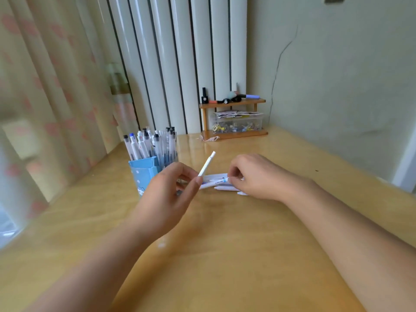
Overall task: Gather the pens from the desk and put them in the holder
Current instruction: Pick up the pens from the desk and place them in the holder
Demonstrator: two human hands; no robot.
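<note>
Both forearms reach in over the wooden desk (225, 255). L hand (166, 199) pinches 1 white pen (206, 164), tilted up w/ its tip toward the wall, just right of the blue holder (144, 174), which is packed w/ upright pens. R hand (254, 176) curls its fingers onto a small pile of white pens (216, 183) lying on the desk between both hands. Small wooden shelf (234, 102) sits in the far corner.

Glossy wooden desk (258, 233), smooth plastic pens (219, 184), clear plastic box (237, 124).

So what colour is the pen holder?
Light blue with small white dots, the holder; head view.
</note>
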